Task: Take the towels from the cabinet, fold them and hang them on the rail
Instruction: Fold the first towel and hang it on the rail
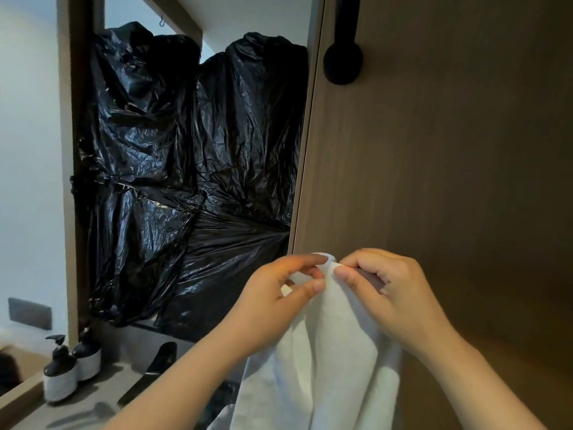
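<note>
A white towel (325,361) hangs down in front of me, low in the middle of the view. My left hand (273,302) pinches its top edge between thumb and fingers. Right beside it, my right hand (387,293) pinches the same top edge, so both hands meet at one bunched corner. The towel's lower part runs out of the frame. Behind the hands stands a brown wooden cabinet door (449,181) with a black bar handle (342,57) near its top. No rail is in view.
Crumpled black plastic sheeting (186,169) covers the mirror on the left. Below it, a counter (93,395) carries two dark pump bottles (60,370) and a black faucet (152,370). A pale wall with a grey switch plate (29,313) lies at far left.
</note>
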The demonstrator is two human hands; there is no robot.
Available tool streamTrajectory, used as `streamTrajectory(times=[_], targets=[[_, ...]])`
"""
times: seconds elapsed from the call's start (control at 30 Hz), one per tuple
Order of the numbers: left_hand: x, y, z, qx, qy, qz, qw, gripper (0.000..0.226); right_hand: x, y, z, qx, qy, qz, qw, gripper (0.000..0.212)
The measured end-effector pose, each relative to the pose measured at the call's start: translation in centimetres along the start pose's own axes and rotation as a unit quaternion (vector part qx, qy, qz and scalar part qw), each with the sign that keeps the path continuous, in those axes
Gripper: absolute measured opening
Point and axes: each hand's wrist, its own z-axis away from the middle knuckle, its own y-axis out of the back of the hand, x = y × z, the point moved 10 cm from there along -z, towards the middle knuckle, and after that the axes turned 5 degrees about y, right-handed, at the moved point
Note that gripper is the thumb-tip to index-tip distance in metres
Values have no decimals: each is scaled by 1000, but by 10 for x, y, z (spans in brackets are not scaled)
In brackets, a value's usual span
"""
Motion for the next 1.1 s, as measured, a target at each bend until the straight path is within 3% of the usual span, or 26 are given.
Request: streamTrajectory(times=[0.2, 0.3, 0.37, 0.57, 0.73, 0.87, 1.1], targets=[[-3, -12, 0, -57, 12, 6, 998, 49, 4, -9, 0, -21, -7, -9, 1000, 20], [3, -16, -2, -81, 0, -13, 997, 30, 4, -8, 0, -21, -3, -7, 1000, 19], [6, -13, -3, -68, -1, -16, 998, 15, 3, -4, -1, -18, -1, 1, 1000, 21], [5, 4, -5, 8, -3, -67, 998, 9, 12, 0, 4, -14, -30, 0, 999, 21], [-3, 42, -11, 106, 30, -93, 989, 13, 38, 3, 25, -27, -92, -11, 995, 35], [-8, 57, -11, 144, 41, -117, 982, 14, 50, 3, 32, -48, -123, 1, 991, 28], [-5, 56, -14, 127, 56, -148, 979, 14, 36, 18, 19, 14, -79, 27, 996, 20]])
